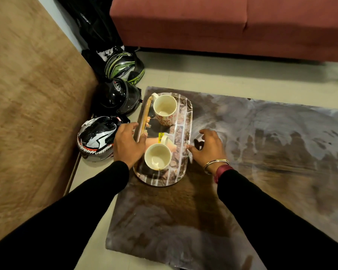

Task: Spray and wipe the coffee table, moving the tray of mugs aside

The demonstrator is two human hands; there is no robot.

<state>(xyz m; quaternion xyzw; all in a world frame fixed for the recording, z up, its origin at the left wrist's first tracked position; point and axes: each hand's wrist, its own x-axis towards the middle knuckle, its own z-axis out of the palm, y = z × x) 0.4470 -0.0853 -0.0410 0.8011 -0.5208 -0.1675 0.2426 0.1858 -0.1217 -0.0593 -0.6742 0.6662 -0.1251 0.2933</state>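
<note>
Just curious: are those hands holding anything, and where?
Possibly the oblong brick-patterned tray: left hand at its left rim, grip unclear; open right hand touches the right rim.

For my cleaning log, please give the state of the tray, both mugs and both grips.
Oval stone-patterned tray: flat on the marbled coffee table, at its left end.
Cream floral mug: upright, empty, on the tray.
Plain cream mug: upright, empty, on the tray.
Left grip: at the left rim, thumb over it; hold unclear.
Right grip: open, fingers spread, by the right rim.
</note>
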